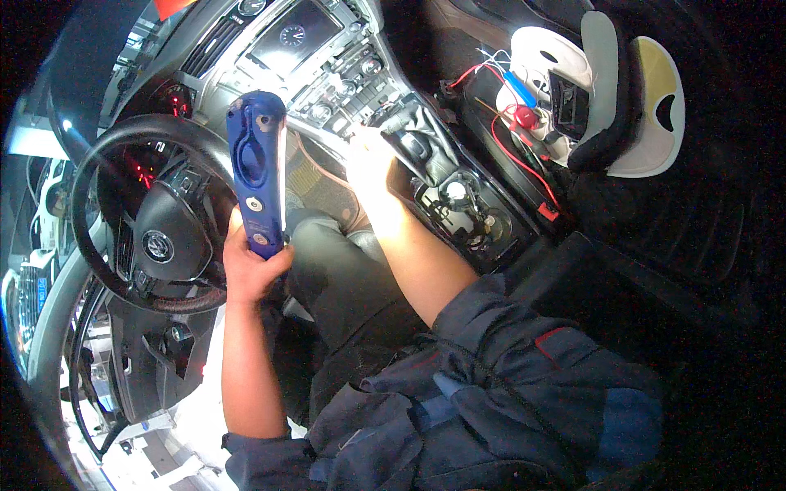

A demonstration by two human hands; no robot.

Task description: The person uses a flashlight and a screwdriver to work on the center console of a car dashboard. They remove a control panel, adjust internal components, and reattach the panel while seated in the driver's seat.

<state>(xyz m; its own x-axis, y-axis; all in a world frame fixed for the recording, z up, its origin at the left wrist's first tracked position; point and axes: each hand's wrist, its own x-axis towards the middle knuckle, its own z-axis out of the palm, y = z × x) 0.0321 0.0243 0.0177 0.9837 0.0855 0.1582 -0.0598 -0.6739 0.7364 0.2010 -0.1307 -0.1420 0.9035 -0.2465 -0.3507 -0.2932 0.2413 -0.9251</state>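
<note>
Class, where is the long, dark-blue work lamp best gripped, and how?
Grip the dark-blue work lamp probably by its lower end, from below, as the left hand does: the body narrows there, and the bright strip along its right edge shows uncovered.

Hard white light spilled from the edge of my blue lamp [259, 176], left of centre, bleaching my right fingers [366, 142] nearly featureless and glaring off the dashboard screen [293, 36] near the top. The lower left blew out white, the right sank into grainy darkness, and edges bowed along the left rim.
</note>
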